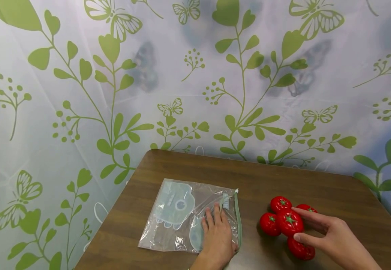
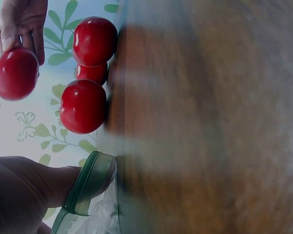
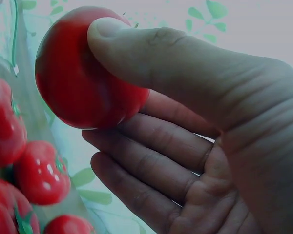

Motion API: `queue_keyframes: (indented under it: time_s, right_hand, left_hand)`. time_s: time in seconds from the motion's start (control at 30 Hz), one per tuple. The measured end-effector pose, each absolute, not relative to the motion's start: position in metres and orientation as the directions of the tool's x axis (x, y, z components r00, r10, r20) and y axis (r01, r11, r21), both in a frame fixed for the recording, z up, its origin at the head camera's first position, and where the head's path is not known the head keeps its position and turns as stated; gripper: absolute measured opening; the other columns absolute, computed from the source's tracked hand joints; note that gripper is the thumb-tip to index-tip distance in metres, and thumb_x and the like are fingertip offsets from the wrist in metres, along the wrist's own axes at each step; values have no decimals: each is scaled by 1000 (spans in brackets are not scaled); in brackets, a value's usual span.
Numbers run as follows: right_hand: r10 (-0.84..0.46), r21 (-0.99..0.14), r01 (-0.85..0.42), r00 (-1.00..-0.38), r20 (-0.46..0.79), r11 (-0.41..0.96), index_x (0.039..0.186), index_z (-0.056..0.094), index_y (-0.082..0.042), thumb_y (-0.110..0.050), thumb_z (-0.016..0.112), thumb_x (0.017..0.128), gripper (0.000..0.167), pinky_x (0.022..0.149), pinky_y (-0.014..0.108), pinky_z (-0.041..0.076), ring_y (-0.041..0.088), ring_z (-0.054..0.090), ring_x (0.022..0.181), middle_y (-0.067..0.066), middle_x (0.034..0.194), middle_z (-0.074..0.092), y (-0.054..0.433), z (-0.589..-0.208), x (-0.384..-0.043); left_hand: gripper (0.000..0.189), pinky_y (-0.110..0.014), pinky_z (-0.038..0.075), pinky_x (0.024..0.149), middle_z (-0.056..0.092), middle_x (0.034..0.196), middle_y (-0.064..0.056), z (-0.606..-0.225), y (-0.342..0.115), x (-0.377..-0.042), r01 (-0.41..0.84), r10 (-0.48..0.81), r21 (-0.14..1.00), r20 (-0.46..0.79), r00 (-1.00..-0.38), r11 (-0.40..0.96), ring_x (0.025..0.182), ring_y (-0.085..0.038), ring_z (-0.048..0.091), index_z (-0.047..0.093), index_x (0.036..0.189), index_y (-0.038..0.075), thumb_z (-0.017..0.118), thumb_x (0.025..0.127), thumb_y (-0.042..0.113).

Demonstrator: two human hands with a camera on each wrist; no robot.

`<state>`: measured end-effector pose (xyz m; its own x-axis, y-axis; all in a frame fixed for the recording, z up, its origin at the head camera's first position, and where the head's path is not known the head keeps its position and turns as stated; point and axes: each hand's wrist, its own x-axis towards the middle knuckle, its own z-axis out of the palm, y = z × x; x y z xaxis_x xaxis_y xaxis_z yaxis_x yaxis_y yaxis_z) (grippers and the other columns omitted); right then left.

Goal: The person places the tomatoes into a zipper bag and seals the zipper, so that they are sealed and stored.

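My right hand (image 1: pixel 333 232) pinches a red tomato (image 1: pixel 289 222) with a green star-shaped top, between thumb and fingers. In the right wrist view the held tomato (image 3: pixel 83 73) is raised above several others. Those tomatoes (image 1: pixel 269 224) sit clustered on the table beneath it. To the left, my left hand (image 1: pixel 217 236) rests on a clear plastic bag (image 1: pixel 190 213) with pale blue printed shapes, its fingers straight and spread. At the bag's right side, the left thumb (image 2: pixel 58 183) reaches inside the green-edged mouth (image 2: pixel 85 183), which arches around it.
The brown wooden table (image 1: pixel 249 180) has rounded back corners. A pale cloth (image 1: pixel 188 82) with green leaves and butterflies hangs behind and to the left of it. The bag lies left of the tomatoes, with a strip of bare table between.
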<state>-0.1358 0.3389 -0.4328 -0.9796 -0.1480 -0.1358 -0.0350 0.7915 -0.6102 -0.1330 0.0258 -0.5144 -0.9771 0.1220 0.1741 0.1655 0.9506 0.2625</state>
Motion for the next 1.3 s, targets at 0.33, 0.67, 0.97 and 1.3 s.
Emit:
queue_keyframes:
  time_s: [0.33, 0.67, 0.97, 1.3]
  right_hand:
    - [-260, -697, -185, -966, -2, 693, 152, 65, -12, -39, 91, 90, 72, 91, 28, 65, 13, 77, 121, 18, 146, 71, 308, -420, -149]
    - [-315, -796, -182, -949, -12, 578, 151, 65, -11, -34, 91, 92, 69, 91, 33, 66, 23, 77, 124, 15, 144, 73, 277, -420, -167]
    - [-411, -806, -259, -911, 22, 532, 149, 67, -8, -36, 91, 91, 69, 101, 48, 62, 30, 75, 128, 15, 145, 72, 246, -447, -186]
    - [-464, -801, -275, -886, -4, 532, 148, 66, -5, -32, 91, 91, 68, 105, 48, 60, 36, 73, 131, 17, 147, 71, 224, -467, -197]
  left_hand:
    - [115, -67, 47, 116, 45, 167, -26, -513, 26, -133, 158, 118, 273, 155, -981, 949, 149, -56, 48, 53, 153, -6, 106, 62, 41]
    - [114, -66, 48, 115, 46, 166, -27, -514, 25, -134, 162, 121, 250, 171, -978, 955, 149, -56, 49, 53, 152, -7, 105, 63, 42]
    - [110, -69, 45, 117, 43, 168, -28, -512, 25, -135, 164, 135, 285, 118, -984, 944, 151, -58, 45, 52, 153, -7, 103, 68, 39]
    - [110, -68, 45, 118, 43, 168, -27, -512, 27, -136, 162, 135, 268, 117, -984, 950, 150, -57, 46, 52, 154, -7, 103, 69, 42]
